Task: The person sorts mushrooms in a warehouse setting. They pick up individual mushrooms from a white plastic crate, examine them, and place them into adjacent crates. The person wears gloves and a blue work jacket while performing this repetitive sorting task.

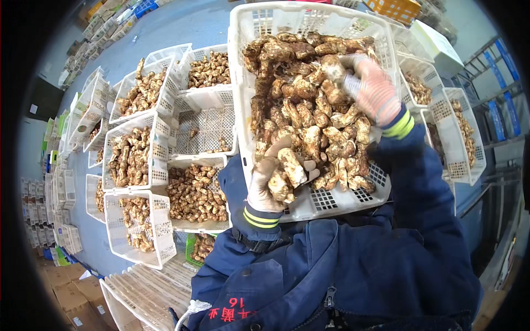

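A white perforated plastic crate (pixel 242 95) stands in front of my body, filled with brown and cream, thick-stemmed mushrooms (pixel 304 89) that look like matsutake. My left hand (pixel 267 178), in a pale work glove, cradles a couple of mushrooms (pixel 292 167) over the crate's near left corner. On the right side, my gloved right hand (pixel 368 85) is blurred by motion above the pile. At its fingertips is a pale, equally blurred mushroom (pixel 332 67), which it seems to grip. Bare crate grid shows at the near edge.
Left of me, several white crates hold sorted mushrooms (pixel 128 157); one crate (pixel 203 128) has only a few pieces. A green basket (pixel 198 248) sits lower left by a crate of stacked flat trays (pixel 145 293). More crates (pixel 463 136) and a metal rack (pixel 497 91) are at right.
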Demonstrator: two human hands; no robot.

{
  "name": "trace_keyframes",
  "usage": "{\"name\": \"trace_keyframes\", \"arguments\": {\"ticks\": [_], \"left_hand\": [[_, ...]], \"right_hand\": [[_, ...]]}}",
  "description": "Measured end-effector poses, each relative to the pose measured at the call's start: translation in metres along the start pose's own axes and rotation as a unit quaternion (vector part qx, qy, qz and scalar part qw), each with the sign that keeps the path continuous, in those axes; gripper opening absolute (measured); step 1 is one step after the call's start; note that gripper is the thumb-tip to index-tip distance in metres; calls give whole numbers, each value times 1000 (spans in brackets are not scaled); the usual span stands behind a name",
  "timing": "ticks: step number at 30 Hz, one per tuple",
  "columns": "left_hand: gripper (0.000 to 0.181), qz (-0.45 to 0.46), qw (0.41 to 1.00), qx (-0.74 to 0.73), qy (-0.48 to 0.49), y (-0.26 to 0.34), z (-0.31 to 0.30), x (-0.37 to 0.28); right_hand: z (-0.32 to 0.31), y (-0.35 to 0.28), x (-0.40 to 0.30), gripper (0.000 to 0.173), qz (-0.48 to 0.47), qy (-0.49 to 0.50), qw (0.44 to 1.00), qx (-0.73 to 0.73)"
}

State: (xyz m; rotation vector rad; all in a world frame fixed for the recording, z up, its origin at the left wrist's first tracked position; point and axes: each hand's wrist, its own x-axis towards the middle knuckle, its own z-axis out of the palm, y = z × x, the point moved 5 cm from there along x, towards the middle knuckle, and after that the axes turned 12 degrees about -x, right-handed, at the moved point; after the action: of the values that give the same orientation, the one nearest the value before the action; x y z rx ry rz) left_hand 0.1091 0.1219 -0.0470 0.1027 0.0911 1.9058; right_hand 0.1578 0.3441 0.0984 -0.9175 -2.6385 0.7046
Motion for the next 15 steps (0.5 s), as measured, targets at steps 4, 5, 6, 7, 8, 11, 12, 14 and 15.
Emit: {"name": "trace_keyframes", "arguments": {"ticks": [4, 5, 6, 7, 8, 11, 12, 14, 15], "left_hand": [[75, 38, 996, 65, 58, -11, 19, 8], [68, 43, 992, 103, 67, -7, 1, 2], [61, 39, 985, 159, 60, -4, -39, -1], [54, 38, 976, 205, 57, 1, -73, -5], [57, 32, 979, 194, 47, -4, -67, -3], [69, 8, 998, 60, 7, -12, -11, 5], [69, -2, 1000, 2, -5, -17, -8, 6], [69, -7, 998, -66, -2, -14, 0, -2], [69, -21, 996, -91, -2, -15, 5, -1]], "right_hand": [[49, -51, -93, 28, -307, 120, 919, -218], [58, -65, -106, 34, -306, 50, 926, -217], [62, -78, -114, 41, -307, -20, 926, -217], [68, -77, -118, 41, -352, -12, 915, -196], [73, -58, -114, 37, -326, -16, 937, -123], [29, -30, -70, 32, -233, -40, 971, 30], [10, -5, -47, 32, -202, 93, 972, -78], [14, 42, 6, 47, -35, 42, 944, -325], [28, 60, 19, 56, 16, -24, 935, -352]]}}
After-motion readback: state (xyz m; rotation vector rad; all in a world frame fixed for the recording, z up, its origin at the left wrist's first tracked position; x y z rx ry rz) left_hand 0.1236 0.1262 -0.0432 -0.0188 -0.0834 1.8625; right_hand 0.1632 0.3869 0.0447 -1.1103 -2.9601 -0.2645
